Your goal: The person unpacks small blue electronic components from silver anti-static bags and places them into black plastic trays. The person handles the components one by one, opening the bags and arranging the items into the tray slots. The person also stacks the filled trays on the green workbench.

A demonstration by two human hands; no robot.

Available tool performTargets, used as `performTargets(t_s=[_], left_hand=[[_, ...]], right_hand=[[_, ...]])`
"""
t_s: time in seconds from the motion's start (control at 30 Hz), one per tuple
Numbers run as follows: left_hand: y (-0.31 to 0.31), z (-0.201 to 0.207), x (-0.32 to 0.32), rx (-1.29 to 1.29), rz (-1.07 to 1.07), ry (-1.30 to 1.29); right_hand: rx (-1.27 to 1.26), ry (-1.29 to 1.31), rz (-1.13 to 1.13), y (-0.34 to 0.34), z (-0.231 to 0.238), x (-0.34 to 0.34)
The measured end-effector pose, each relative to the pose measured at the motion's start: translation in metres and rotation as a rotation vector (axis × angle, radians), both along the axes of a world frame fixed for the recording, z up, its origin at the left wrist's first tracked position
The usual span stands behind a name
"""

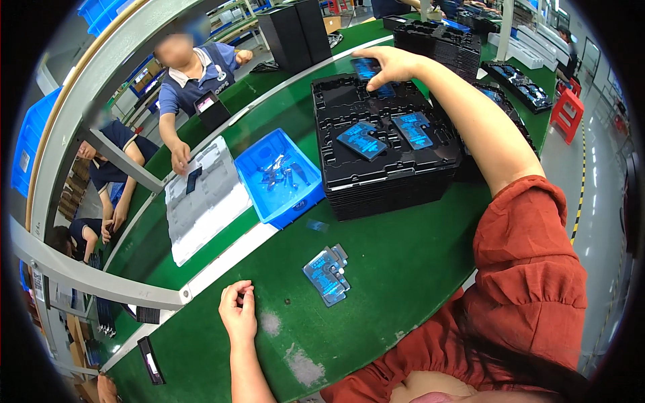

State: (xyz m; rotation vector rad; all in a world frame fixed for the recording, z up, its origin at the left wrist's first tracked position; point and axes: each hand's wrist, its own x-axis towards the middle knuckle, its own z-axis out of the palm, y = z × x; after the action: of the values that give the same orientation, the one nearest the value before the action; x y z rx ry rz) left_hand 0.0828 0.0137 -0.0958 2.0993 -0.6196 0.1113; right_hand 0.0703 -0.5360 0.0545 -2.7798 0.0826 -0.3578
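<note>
My right hand (393,66) reaches to the far end of a tall stack of black plastic trays (386,195). Its thumb and fingers close round a flat black piece with a blue printed film (366,68), at the top tray. Two more such flat pieces (363,140) lie nearer in that tray, side by side and tilted differently. On the green table, a small overlapping pile of the same flat pieces (326,275) lies in front of me. Left of that pile, my left hand (238,312) rests on the table with its fingers curled in, and I see nothing in it.
A blue bin (312,191) with crumpled clear-blue film stands left of the trays. Beyond it lies a white foam tray (201,218), where a co-worker's hand (180,158) holds a small dark piece. A grey metal frame (101,279) curves along the left. More black trays (437,43) stand behind.
</note>
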Motion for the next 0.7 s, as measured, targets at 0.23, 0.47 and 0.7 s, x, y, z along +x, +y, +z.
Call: performTargets(t_s=[0.23,0.47,0.7], left_hand=[[0.001,-0.001,0.000,0.000,0.007,-0.004],[0.003,-0.005,0.004,-0.012,-0.011,-0.008],[0.001,-0.004,0.005,-0.025,-0.036,-0.029]], right_hand=[[-0.137,0.000,0.109,0.047,-0.007,0.040],[-0.041,0.142,0.385,0.081,0.013,-0.027],[-0.108,-0.013,0.471,0.115,-0.009,-0.059]])
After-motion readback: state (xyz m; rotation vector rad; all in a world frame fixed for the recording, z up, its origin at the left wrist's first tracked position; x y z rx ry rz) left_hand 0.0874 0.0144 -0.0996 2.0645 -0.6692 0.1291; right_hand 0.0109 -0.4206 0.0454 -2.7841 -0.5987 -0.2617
